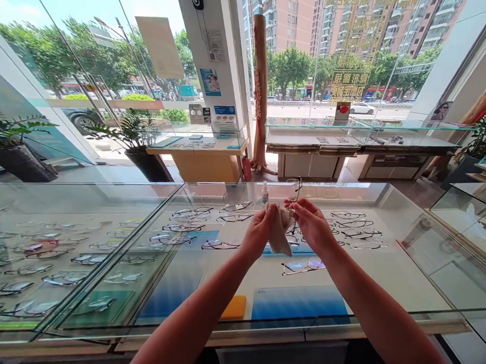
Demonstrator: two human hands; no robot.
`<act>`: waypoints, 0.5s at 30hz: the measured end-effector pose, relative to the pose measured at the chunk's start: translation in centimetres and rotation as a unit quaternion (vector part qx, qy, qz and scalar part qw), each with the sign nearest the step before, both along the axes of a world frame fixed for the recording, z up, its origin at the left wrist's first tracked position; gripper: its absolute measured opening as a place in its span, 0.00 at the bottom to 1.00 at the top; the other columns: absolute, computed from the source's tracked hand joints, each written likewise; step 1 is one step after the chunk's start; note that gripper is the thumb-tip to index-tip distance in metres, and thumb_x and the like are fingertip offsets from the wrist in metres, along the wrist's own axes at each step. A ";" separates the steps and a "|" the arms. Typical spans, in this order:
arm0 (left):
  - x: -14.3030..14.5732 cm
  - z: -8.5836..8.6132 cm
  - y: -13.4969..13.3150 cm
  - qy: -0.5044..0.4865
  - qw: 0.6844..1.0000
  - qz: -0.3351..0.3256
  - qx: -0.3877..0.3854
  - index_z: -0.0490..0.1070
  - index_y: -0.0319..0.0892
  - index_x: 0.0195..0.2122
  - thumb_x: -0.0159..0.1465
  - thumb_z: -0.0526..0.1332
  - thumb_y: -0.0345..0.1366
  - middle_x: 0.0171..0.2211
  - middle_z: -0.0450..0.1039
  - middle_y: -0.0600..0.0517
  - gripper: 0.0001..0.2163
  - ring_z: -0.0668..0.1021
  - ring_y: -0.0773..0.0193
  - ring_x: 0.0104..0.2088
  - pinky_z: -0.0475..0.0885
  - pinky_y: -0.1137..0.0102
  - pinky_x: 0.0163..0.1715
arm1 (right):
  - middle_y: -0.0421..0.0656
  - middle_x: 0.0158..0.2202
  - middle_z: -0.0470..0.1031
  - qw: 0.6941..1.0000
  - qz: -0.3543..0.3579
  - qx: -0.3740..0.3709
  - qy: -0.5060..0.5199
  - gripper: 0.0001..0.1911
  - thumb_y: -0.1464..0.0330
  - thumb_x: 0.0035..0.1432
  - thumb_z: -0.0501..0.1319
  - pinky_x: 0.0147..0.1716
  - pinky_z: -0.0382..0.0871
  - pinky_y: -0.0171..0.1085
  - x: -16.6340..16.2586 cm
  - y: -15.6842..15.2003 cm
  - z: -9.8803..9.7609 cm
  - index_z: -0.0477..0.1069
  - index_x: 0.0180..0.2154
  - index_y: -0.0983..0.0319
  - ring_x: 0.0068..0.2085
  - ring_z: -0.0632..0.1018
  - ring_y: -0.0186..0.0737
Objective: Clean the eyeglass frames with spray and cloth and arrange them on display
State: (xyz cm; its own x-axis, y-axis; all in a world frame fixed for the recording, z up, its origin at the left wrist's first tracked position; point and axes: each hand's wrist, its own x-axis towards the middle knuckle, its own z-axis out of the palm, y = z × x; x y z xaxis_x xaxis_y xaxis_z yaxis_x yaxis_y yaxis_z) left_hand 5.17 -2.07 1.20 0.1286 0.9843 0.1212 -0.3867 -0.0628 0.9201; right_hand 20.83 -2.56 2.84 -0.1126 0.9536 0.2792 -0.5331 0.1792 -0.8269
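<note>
Cloth [280,236] in left hand [260,227]

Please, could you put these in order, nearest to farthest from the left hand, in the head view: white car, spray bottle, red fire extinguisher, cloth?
1. Cloth: held in the left hand.
2. Spray bottle: just beyond the hand.
3. Red fire extinguisher: farther back, slightly left.
4. White car: outside, to the right.
</note>
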 end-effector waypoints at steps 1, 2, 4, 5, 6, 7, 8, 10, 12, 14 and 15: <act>-0.1 0.1 0.1 -0.015 1.000 0.008 -0.011 0.79 0.39 0.35 0.52 0.75 0.67 0.29 0.79 0.51 0.32 0.77 0.67 0.27 0.73 0.73 0.28 | 0.42 0.43 0.81 1.000 0.002 0.003 -0.008 0.13 0.56 0.53 0.79 0.52 0.70 0.40 0.1 0.0 0.0 0.82 0.31 0.55 0.49 0.78 0.43; -0.3 0.2 0.3 -0.026 0.999 0.017 -0.019 0.78 0.39 0.35 0.51 0.75 0.67 0.29 0.79 0.52 0.32 0.77 0.67 0.26 0.73 0.73 0.27 | 0.42 0.45 0.81 1.000 0.007 0.005 -0.018 0.12 0.56 0.54 0.78 0.53 0.69 0.40 0.2 0.0 0.0 0.82 0.30 0.56 0.49 0.77 0.43; -0.6 0.3 0.7 -0.037 0.998 0.042 -0.022 0.76 0.40 0.33 0.49 0.76 0.67 0.26 0.77 0.54 0.32 0.75 0.68 0.24 0.71 0.73 0.24 | 0.43 0.49 0.80 0.999 0.029 0.007 -0.041 0.12 0.57 0.55 0.77 0.53 0.68 0.41 0.1 0.0 -0.1 0.81 0.30 0.57 0.49 0.77 0.42; -0.8 0.4 0.8 -0.042 0.997 0.056 -0.018 0.75 0.40 0.32 0.49 0.76 0.67 0.25 0.76 0.55 0.32 0.74 0.69 0.23 0.70 0.74 0.23 | 0.44 0.49 0.80 0.998 0.040 0.007 -0.051 0.12 0.57 0.55 0.77 0.54 0.68 0.41 0.1 -0.1 -0.2 0.81 0.29 0.58 0.49 0.76 0.42; -0.9 0.4 1.0 -0.046 0.996 0.071 -0.014 0.74 0.40 0.31 0.49 0.76 0.66 0.24 0.75 0.55 0.32 0.74 0.70 0.22 0.69 0.74 0.22 | 0.44 0.49 0.79 0.997 0.049 0.006 -0.060 0.12 0.58 0.55 0.77 0.54 0.67 0.41 0.0 -0.1 -0.3 0.81 0.29 0.58 0.49 0.76 0.42; -1.1 0.4 1.2 -0.050 0.995 0.082 -0.011 0.73 0.40 0.31 0.49 0.77 0.66 0.24 0.75 0.56 0.31 0.73 0.70 0.22 0.68 0.75 0.22 | 0.44 0.49 0.79 0.996 0.056 0.005 -0.068 0.12 0.58 0.55 0.76 0.54 0.66 0.41 -0.1 -0.2 -0.4 0.81 0.29 0.58 0.50 0.76 0.42; -1.2 0.3 1.3 -0.056 0.994 0.091 -0.009 0.73 0.40 0.31 0.49 0.77 0.65 0.24 0.75 0.56 0.31 0.74 0.70 0.23 0.68 0.75 0.22 | 0.44 0.49 0.79 0.995 0.060 0.003 -0.075 0.12 0.58 0.55 0.76 0.54 0.66 0.41 -0.1 -0.2 -0.5 0.82 0.30 0.58 0.50 0.76 0.43; -1.2 0.3 1.5 -0.070 0.993 0.098 -0.009 0.72 0.41 0.31 0.48 0.78 0.65 0.24 0.75 0.56 0.31 0.74 0.70 0.22 0.70 0.75 0.23 | 0.43 0.49 0.78 0.994 0.065 -0.001 -0.091 0.11 0.58 0.55 0.76 0.55 0.64 0.41 -0.3 -0.2 -0.9 0.82 0.30 0.58 0.51 0.75 0.43; -1.2 0.4 1.5 -0.082 0.992 0.099 -0.004 0.71 0.42 0.32 0.48 0.78 0.65 0.23 0.75 0.57 0.31 0.74 0.69 0.22 0.71 0.74 0.23 | 0.43 0.50 0.77 0.992 0.066 -0.005 -0.107 0.11 0.58 0.55 0.76 0.55 0.63 0.41 -0.4 -0.1 -1.2 0.82 0.30 0.58 0.51 0.74 0.43; -1.1 0.5 1.5 -0.086 0.991 0.101 0.006 0.71 0.41 0.32 0.48 0.77 0.66 0.23 0.74 0.57 0.32 0.74 0.69 0.21 0.71 0.74 0.23 | 0.42 0.49 0.76 0.990 0.066 -0.005 -0.122 0.11 0.58 0.55 0.76 0.56 0.62 0.41 -0.5 0.1 -1.6 0.82 0.30 0.58 0.51 0.74 0.43; -1.1 0.6 1.4 -0.085 0.991 0.101 0.009 0.71 0.41 0.31 0.48 0.77 0.66 0.23 0.74 0.57 0.32 0.73 0.69 0.21 0.70 0.74 0.22 | 0.42 0.48 0.75 0.990 0.064 -0.003 -0.128 0.11 0.59 0.56 0.75 0.55 0.62 0.41 -0.6 0.2 -1.8 0.82 0.30 0.58 0.50 0.73 0.43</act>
State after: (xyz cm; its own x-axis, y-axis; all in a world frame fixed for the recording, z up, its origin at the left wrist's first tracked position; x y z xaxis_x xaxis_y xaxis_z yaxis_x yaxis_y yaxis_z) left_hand 4.07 -0.64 1.77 -0.0941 0.9853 0.1425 -0.5140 -0.1707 0.8406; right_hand 20.26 -2.41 1.08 -0.3000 0.9281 0.2205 -0.3233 0.1185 -0.9388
